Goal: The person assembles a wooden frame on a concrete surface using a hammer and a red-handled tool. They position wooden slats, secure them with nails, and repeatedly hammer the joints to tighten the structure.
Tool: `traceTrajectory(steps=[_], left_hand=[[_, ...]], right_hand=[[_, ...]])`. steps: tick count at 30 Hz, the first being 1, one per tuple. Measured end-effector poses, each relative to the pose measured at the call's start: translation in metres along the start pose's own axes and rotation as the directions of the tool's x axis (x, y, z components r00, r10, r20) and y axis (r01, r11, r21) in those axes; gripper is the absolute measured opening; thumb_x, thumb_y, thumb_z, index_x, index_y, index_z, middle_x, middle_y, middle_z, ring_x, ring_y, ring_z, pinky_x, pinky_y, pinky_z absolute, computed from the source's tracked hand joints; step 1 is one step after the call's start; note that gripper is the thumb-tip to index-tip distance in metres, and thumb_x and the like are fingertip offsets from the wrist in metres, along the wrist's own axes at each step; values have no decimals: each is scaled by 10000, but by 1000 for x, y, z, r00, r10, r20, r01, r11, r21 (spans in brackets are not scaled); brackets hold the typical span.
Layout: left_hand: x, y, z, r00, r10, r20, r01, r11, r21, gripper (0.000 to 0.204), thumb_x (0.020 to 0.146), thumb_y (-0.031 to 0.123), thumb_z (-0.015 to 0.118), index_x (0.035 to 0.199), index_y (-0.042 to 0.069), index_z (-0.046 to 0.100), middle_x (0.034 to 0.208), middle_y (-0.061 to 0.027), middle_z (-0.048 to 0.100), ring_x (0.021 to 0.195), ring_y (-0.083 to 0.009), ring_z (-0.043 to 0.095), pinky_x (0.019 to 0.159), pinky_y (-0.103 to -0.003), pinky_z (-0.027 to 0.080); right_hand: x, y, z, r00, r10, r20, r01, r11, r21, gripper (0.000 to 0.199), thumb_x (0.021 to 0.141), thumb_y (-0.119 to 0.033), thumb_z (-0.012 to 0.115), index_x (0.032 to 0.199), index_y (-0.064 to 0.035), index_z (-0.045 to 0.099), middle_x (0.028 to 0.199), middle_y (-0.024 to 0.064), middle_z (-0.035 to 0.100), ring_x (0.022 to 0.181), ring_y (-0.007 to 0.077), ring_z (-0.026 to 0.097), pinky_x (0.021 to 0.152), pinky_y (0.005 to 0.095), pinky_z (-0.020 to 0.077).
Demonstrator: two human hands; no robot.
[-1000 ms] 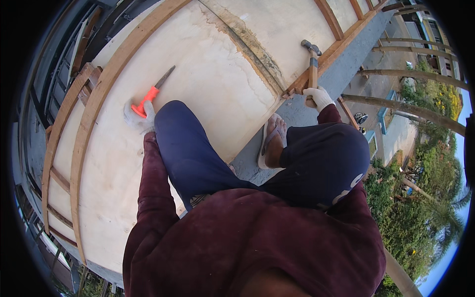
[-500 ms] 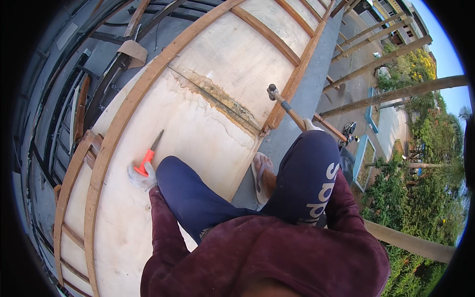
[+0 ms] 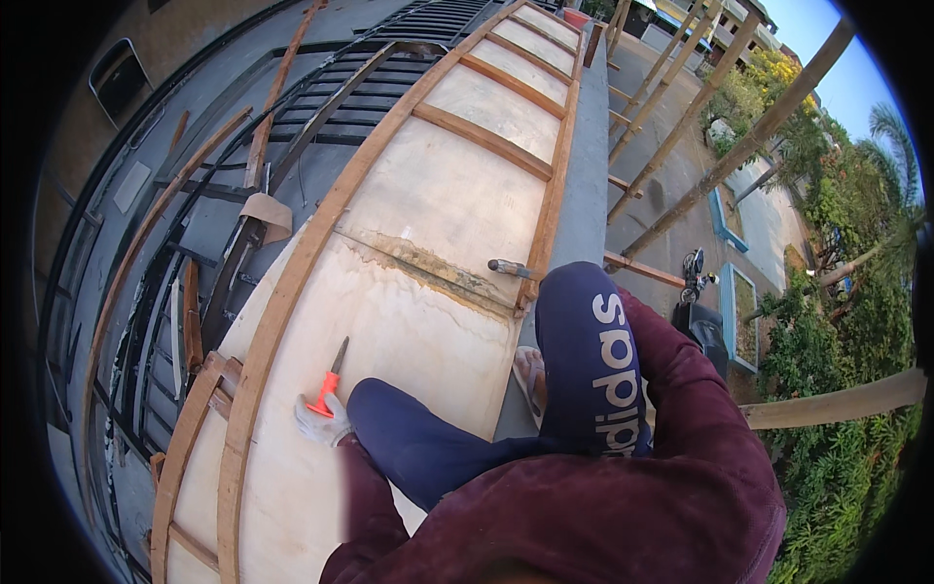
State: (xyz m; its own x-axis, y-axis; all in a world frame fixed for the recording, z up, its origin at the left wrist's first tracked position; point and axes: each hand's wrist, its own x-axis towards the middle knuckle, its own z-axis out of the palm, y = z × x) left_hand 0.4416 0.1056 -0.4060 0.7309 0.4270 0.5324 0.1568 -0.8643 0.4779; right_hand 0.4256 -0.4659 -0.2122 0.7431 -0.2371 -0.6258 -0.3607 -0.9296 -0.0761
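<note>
My left hand stays clenched on the chisel; my hammer has dropped toward the plywood – its grip hidden, I cannot tell.

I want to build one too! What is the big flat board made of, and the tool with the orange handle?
The board looks like pale, unpainted plywood with stains, framed by brown wooden strips. The tool in the gloved left hand seems a grey metal blade with a bright orange, probably plastic, handle.
</note>
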Motion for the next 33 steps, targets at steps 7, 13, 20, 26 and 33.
traceTrajectory(steps=[7,13,20,26,33], left_hand=[[-10,4,3,999,53,-12,-53,999,13,595,821,418,721,1280,50,631,1247,-140,670,1216,-359,599,1046,-518,443],[-5,1,1,999,-9,50,9,1000,7,591,826,417,731,1287,63,623,1266,-129,661,1218,-351,601,1033,-519,450],[0,-24,-8,983,28,181,-25,999,-20,646,810,423,786,1290,38,590,1236,-168,647,1197,-383,579,1050,-503,431],[-57,-6,-55,922,-273,274,239,959,150,674,792,379,819,1318,40,569,1239,-166,645,1213,-374,578,1045,-486,441],[-73,-14,-72,887,-388,252,360,921,149,707,752,245,851,1364,60,550,1285,-176,638,1255,-368,577,1056,-461,462]], right_hand=[[29,3,-1,993,-46,111,56,994,-91,296,925,-263,650,1134,-90,770,1070,185,763,997,381,735,824,448,580],[-21,-16,17,994,9,-113,-16,998,-69,548,801,-190,688,1332,-61,644,1162,262,715,1098,388,698,908,451,555],[-22,-8,-13,973,-167,-158,145,979,-142,531,772,-113,616,1303,-122,653,1142,192,731,1084,384,689,928,465,544],[2,-23,-44,981,-162,-106,121,941,-317,342,821,-133,604,1125,-91,757,1088,202,744,1064,378,706,918,451,561],[13,-38,-52,977,-211,-42,180,908,-379,324,846,-132,589,1117,-68,755,1121,217,733,1086,388,699,949,460,552]])
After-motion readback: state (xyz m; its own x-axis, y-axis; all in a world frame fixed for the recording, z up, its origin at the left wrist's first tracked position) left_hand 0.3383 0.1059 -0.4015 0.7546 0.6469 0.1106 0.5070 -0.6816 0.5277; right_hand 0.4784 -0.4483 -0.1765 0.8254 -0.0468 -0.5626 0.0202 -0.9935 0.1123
